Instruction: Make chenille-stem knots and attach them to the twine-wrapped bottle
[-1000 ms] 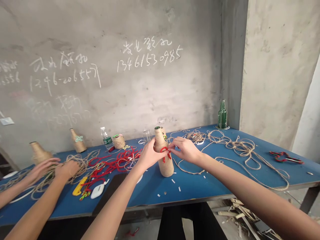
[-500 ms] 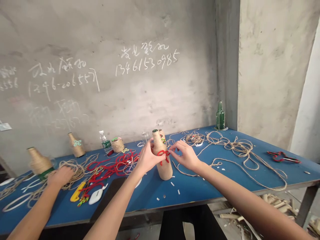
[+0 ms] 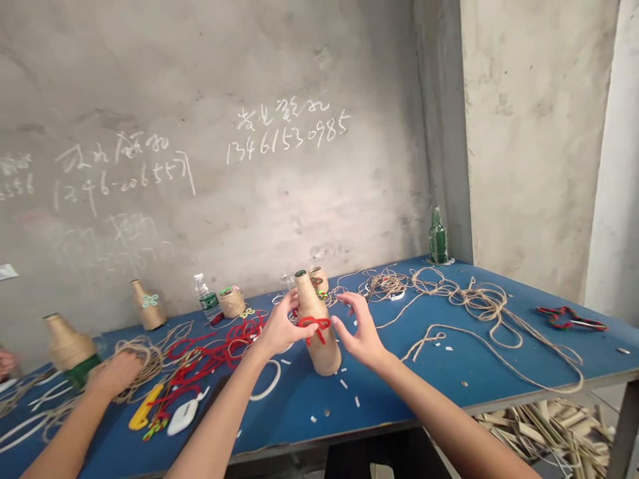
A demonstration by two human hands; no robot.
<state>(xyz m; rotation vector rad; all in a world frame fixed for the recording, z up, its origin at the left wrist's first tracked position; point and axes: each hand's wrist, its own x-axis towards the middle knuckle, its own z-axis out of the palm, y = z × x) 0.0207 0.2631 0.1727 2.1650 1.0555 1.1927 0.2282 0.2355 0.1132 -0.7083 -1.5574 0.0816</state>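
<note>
A bottle wrapped in tan twine (image 3: 325, 357) stands on the blue table, leaning slightly left, its dark green mouth uncovered. Around its middle is a red cord bow (image 3: 316, 324) with two short tails. My left hand (image 3: 280, 330) grips the bottle from the left, its thumb pressed on the bow and its fingers behind. To the right, my right hand (image 3: 364, 334) is open, fingers spread; its thumb is close to the bow, and I cannot tell if it touches. A twine-wrapped jar (image 3: 316, 273) stands just behind the bottle, partly hidden.
A co-worker's hand (image 3: 117, 374) rests on twine beside a half-wrapped bottle (image 3: 70, 342). Red cords (image 3: 219, 349), a yellow-handled cutter (image 3: 144, 407) and a white glue gun (image 3: 184, 412) lie left. Loose twine (image 3: 479, 299) and a green bottle (image 3: 438, 238) are right.
My right hand has let go of the red bow and opened, drawing slightly back. My left hand still holds the bottle, which leans more to the left. The view has shifted a little.
</note>
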